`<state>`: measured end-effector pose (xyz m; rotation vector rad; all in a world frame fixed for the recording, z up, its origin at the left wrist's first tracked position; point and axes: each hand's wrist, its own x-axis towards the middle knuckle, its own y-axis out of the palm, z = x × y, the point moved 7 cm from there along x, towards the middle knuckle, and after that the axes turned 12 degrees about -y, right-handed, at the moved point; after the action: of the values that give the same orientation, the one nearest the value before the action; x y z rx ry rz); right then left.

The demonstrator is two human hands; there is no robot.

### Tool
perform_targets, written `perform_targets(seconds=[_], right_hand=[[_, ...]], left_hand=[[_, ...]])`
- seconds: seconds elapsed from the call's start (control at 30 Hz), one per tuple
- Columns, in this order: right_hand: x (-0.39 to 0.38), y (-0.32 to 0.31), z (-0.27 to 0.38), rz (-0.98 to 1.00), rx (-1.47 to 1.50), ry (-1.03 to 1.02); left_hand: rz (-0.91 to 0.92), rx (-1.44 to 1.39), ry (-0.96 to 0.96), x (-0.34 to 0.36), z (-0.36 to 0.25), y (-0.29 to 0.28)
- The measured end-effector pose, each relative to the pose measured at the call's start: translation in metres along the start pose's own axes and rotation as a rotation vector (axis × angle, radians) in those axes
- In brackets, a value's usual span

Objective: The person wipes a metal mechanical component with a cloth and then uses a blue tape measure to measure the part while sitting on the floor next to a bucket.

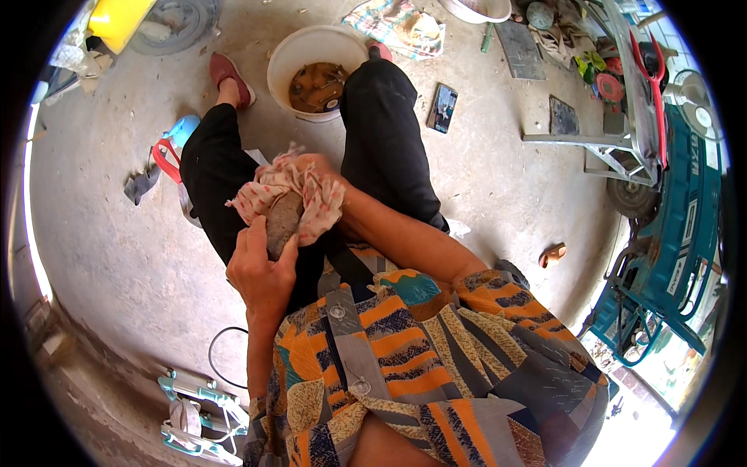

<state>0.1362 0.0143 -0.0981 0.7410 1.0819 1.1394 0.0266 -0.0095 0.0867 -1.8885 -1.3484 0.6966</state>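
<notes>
Patterned shirt; left hand in pinch around lump

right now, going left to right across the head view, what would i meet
Yellow object, blue object, left hand, right hand, phone, small brown object, teal vehicle.

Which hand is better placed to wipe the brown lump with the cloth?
Probably the right grip: it holds the spotted cloth at the far end of the brown lump, while the left grip holds its near end.
</notes>
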Motion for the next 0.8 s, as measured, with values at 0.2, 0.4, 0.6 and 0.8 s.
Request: perform_targets(seconds=[0.2, 0.4, 0.6, 0.8], right_hand=[[-0.006, 0.002, 0.008, 0.034, -0.057, -0.005], [-0.008, -0.015, 0.003, -0.017, 0.042, 0.027], [-0.022, 0.036, 0.015, -0.172, 0.060, 0.115], [-0.034, 0.051, 0.014, -0.154, 0.278, 0.201]], left_hand=[[-0.086, -0.328, -0.163, 0.003, 0.020, -0.002], [-0.007, -0.753, -0.585, -0.005, 0.038, 0.001], [0.006, -1.106, -0.692, 0.000, 0.048, 0.011], [0.284, -1.379, -0.824, -0.007, 0.048, 0.064]])
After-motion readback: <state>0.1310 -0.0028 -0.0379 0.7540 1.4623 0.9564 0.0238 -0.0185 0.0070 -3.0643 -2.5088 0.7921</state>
